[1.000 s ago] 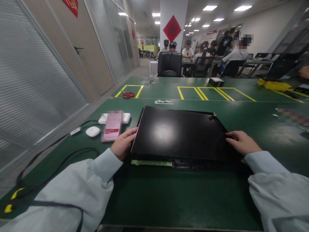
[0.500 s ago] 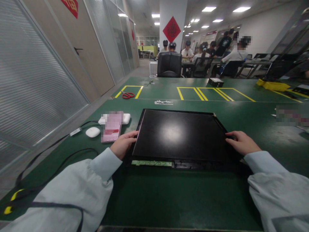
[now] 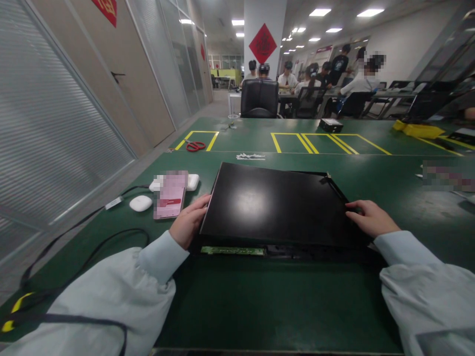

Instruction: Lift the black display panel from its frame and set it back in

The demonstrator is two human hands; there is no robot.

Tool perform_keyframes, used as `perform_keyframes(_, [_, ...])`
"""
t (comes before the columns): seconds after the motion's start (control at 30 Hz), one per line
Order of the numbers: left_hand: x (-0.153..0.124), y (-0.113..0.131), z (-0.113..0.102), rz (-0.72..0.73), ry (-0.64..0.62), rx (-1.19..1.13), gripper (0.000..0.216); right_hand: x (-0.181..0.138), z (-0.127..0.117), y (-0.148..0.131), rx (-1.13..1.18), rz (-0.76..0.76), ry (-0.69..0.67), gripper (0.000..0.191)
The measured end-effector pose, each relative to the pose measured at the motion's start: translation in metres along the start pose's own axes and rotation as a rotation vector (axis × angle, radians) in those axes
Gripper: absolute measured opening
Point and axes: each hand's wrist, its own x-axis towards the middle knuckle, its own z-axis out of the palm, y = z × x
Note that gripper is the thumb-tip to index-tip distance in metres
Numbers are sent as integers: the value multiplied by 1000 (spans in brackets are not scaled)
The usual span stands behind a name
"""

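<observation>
- Black panel (image 3: 274,205): over a black frame (image 3: 336,190) on the green table (image 3: 278,301), left side raised.
- Left hand (image 3: 190,221): partly closed, gripping panel's left edge; some fingertips hidden.
- Right hand (image 3: 371,217): thumb and index finger nearly together at the right edge; cannot tell whether panel or frame is held.
- Green circuit strip (image 3: 232,251): along the near side, left half.
- Pink phone (image 3: 170,198): near left hand, apart from panel.
- Red-handled scissors (image 3: 195,146): farther back, left.
</observation>
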Motion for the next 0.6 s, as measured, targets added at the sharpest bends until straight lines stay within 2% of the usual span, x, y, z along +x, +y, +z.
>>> perform_keyframes(0.2, [0, -4, -2, 137, -126, 3, 39, 0, 2, 1, 27, 7, 17, 25])
perform_keyframes(0.33, [5, -12, -9, 162, -151, -2, 45, 0, 3, -1, 32, 10, 12, 26])
perform_keyframes(0.5, [16, -24, -25, 273, -217, 117, 63, 1, 3, 0, 23, 13, 9, 29])
perform_keyframes(0.6, [18, -28, -29, 305, -187, 168, 67, 2, 2, 2, 16, -5, 15, 26])
